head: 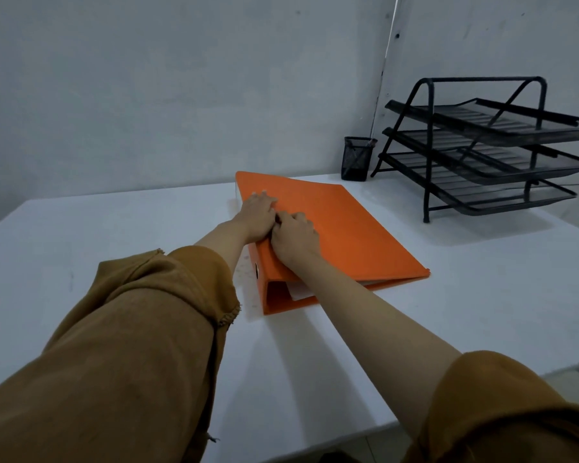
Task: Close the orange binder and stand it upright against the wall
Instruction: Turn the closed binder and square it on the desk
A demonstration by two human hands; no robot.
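**Inspector:** Camera position?
**Assessor:** One head-worn wide-angle view, looking forward and down across the white table [114,248], close above the arms. The wall [147,78] fills twelve o'clock; the tray rack [482,145] sits at two o'clock. No second view.

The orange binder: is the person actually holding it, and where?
Both hands, left hand and right hand, press flat on the orange binder cover near its spine edge; no closed grip shows.

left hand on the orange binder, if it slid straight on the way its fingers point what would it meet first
The left hand lies flat on the orange binder, fingers pointing toward the far edge. Going straight on, it would cross the cover's far corner, then bare table, and probably reach the wall; depth is hard to judge.
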